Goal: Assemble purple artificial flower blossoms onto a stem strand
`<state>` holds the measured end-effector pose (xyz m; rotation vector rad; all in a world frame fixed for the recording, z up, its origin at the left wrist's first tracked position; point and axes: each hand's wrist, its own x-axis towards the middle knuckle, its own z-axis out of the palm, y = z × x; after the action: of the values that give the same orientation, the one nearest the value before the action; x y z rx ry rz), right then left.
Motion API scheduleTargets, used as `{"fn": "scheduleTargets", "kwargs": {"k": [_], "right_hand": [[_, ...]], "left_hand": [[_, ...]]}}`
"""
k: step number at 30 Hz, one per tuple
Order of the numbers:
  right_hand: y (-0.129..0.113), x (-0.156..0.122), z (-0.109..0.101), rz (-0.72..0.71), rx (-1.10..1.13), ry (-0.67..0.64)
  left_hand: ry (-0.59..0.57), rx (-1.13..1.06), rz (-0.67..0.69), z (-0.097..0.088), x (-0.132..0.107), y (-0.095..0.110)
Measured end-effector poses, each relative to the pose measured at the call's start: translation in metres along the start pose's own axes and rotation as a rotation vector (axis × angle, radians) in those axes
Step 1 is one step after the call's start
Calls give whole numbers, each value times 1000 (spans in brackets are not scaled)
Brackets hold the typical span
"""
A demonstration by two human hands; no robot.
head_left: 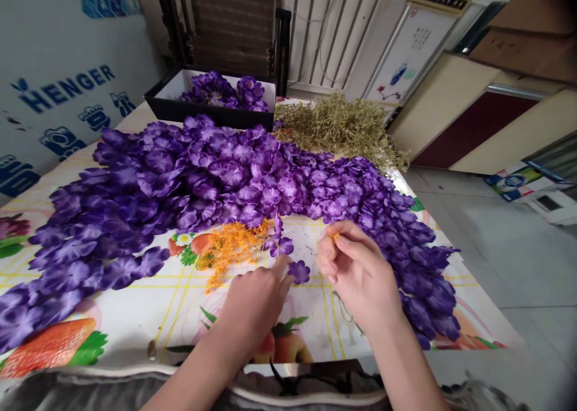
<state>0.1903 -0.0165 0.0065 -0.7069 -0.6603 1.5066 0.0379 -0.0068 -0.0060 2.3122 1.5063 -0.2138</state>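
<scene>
Right hand (358,273) pinches a tiny orange sprig (334,237) at the fingertips, left hand (255,303) apart, empty, just beside a loose purple fabric blossom (299,272) on fruit-print oilcloth (135,315) (orange sprigs (229,252) nearby), purple blossom heap (202,182) beyond, then black box (202,113), dried greenery (338,128).

Orange speck (334,237), too small, probably sprig
</scene>
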Motion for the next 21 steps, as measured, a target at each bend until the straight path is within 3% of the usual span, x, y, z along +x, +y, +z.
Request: {"fn": "scheduleTargets", "kwargs": {"k": [8, 14, 18, 21], "right_hand": [[5, 1, -5, -33, -81, 4], [9, -5, -2, -92, -198, -12], [10, -7, -3, -195, -242, 41], [8, -10, -1, -256, -339, 61]], "left_hand": [[-1, -17, 2, 5, 9, 5], [30, -150, -13, 11, 8, 5], [135, -327, 3, 10, 3, 3], [314, -579, 31, 4, -5, 1]]}}
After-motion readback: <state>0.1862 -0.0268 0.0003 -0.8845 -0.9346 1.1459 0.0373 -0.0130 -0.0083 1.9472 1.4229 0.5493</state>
